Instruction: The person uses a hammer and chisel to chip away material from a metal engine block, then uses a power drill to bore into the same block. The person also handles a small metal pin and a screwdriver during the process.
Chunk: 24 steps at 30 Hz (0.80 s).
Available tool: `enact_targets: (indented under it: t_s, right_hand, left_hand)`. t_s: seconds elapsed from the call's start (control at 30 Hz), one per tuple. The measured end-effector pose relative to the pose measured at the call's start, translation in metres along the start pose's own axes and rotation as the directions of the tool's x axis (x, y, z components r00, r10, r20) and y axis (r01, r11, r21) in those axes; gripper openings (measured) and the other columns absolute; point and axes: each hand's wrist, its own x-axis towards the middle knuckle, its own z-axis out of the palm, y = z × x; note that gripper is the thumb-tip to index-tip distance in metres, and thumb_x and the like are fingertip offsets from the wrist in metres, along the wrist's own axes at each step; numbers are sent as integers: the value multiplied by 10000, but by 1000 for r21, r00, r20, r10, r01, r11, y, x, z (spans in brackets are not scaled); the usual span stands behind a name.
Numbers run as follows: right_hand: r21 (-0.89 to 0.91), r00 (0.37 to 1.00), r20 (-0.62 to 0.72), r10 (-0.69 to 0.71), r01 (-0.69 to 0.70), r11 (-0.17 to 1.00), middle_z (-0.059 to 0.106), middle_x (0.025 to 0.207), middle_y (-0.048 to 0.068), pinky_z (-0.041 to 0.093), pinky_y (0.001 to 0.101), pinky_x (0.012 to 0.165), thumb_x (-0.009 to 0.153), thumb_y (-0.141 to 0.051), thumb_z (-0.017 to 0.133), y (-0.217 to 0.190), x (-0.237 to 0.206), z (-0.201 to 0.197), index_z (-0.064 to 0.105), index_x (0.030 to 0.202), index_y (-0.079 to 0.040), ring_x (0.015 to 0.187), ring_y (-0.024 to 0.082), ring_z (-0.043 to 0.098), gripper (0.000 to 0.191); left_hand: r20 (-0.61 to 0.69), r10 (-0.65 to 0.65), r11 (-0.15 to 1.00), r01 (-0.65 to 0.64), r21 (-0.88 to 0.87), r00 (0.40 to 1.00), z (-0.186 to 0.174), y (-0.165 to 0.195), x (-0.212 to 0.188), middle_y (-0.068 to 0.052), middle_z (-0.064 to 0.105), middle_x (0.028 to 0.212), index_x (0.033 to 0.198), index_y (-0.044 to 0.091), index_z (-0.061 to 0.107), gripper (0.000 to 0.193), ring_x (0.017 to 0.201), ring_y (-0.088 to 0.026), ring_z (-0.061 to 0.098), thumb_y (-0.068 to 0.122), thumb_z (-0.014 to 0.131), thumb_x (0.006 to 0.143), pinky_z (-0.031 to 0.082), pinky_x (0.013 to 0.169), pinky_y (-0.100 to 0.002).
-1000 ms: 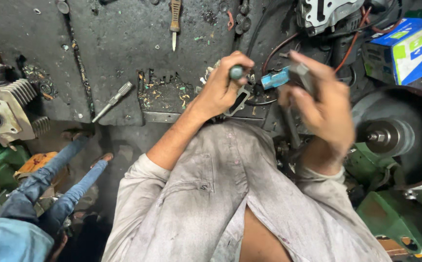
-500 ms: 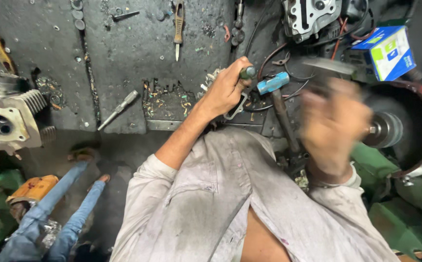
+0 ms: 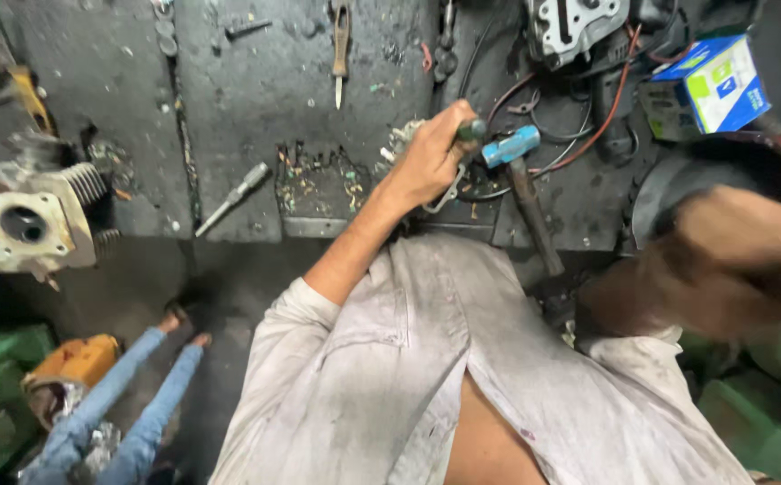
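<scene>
Blue-headed hammer (image 3: pixel 511 145) with dark handle rests beside the green-capped tool (image 3: pixel 471 129) gripped by left hand (image 3: pixel 431 162) fingers; right hand (image 3: pixel 750 260) blurred, fingers unclear.

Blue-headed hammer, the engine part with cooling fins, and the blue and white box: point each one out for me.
blue-headed hammer (image 3: pixel 511 145): head camera view, on its blue head.
finned engine part (image 3: pixel 22 220): head camera view, on its pale flat face.
blue and white box (image 3: pixel 712 83): head camera view, on its top face.

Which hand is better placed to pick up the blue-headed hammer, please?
Probably the right hand: though blurred, it is on the side of the handle end of the hammer. The left hand is already closed around a green-handled tool.
</scene>
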Motion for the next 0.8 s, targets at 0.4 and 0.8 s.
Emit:
enact_targets:
  t_s: [0.4, 0.8]
  right_hand:
    - [-74, 949, 172, 264, -255, 964, 606, 700, 199, 442, 474, 528, 1037, -243, 680, -6, 3, 21, 609, 1098, -32, 610, 402, 612, 231]
    - [-168, 799, 492, 344, -301, 939, 626, 624, 211, 457, 516, 521, 1010, -304, 611, -16, 30, 53, 588, 977, -34, 607, 459, 640, 272]
  left_hand:
    - [-5, -26, 1000, 26, 12, 1000, 0, -11, -3, -161, 566, 1006, 1154, 29, 511, 164, 934, -351, 601, 134, 579, 1048, 522, 873, -383]
    - [-58, -5, 999, 8, 45, 998, 0, -9, 3, -139, 539, 908, 1104, 37, 518, 131, 822, -278, 548, 160, 535, 1061, 490, 777, -372]
